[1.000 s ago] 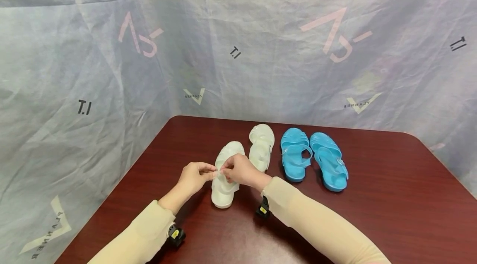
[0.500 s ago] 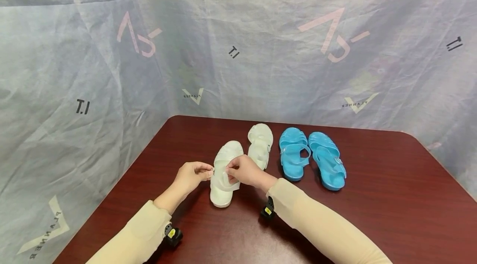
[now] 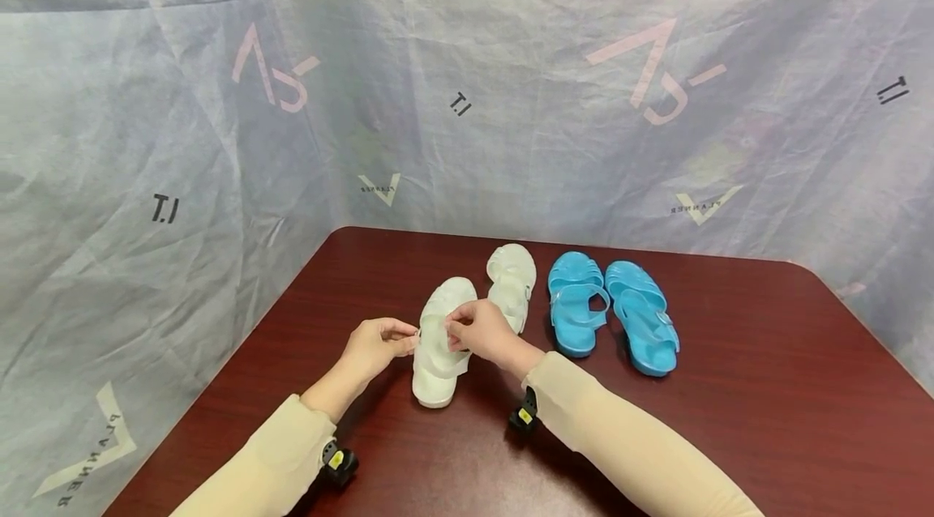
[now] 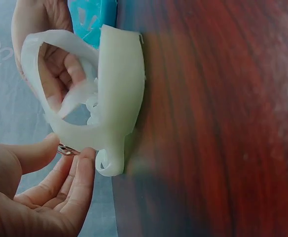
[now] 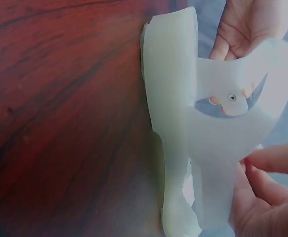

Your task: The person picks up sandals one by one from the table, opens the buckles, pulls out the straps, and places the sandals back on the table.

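A pale white jelly sandal (image 3: 435,391) lies on the table, toe pointing away, heel toward me. At its left side my left hand (image 3: 372,347) pinches the small metal buckle (image 4: 67,149) between thumb and fingertips. My right hand (image 3: 481,328) is over the sandal's right side, its thumb and fingertips pinching the edge of the strap (image 5: 218,143). Standing up from the sole, the strap forms an open loop in both wrist views. A rivet (image 5: 232,98) shows on its rounded tab in the right wrist view.
Just behind on the right lies the matching white sandal (image 3: 512,264), partly hidden by my right hand. Farther right are two blue sandals, one (image 3: 576,306) beside the other (image 3: 642,318). A grey printed cloth (image 3: 474,79) hangs behind the dark red table (image 3: 766,387).
My hands were nearly together over the sandal. The right hand has drawn back to the right, the left slightly left to the sandal's side. Little moves over the last half second.
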`<state>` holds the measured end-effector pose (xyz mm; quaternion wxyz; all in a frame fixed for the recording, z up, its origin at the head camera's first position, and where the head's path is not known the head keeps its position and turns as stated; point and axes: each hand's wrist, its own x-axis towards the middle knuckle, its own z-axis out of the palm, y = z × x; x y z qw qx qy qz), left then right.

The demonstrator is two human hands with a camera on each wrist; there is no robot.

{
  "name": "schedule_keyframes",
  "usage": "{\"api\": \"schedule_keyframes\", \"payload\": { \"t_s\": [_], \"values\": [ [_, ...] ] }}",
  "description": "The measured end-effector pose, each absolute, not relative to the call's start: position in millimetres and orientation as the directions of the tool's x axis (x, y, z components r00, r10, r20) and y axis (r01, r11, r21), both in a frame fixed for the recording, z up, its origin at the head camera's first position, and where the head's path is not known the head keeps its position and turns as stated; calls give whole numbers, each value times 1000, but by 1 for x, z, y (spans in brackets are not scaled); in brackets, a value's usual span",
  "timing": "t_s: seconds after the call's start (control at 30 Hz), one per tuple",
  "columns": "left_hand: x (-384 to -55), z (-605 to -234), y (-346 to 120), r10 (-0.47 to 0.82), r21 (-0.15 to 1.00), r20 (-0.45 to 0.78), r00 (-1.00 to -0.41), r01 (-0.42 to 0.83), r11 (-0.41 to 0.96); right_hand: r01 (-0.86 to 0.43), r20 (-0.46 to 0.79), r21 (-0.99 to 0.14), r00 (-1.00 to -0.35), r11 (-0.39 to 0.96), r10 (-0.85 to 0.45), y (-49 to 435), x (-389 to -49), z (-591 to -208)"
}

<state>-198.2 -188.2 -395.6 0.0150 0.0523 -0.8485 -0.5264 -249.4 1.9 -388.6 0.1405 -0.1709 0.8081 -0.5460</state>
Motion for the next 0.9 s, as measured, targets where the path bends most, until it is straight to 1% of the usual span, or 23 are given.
{"api": "schedule_keyframes", "payload": {
  "t_s": [0.13,0.33,0.47,0.67,0.83,0.9],
  "values": [
    [-196,-396,-186,-108,890,-25,-994,-71,451,-78,-22,-960,-937,268,-349,3,-253,-387],
    [-194,-393,-185,-109,886,-46,-993,-90,455,-124,80,-975,-971,186,-227,4,-259,-377],
    [-194,-391,-187,-109,875,-46,-993,-93,476,-142,116,-979,-978,146,-174,5,-260,-371],
    [-192,-388,-189,-110,857,-47,-993,-96,506,-134,110,-979,-982,155,-155,12,-260,-372],
    [-186,-389,-189,-93,854,-82,-992,-119,507,-126,94,-966,-985,225,-148,16,-257,-376],
    [-183,-390,-189,-87,870,-106,-991,-135,475,-143,108,-954,-984,262,-141,17,-255,-377]
  ]
}}
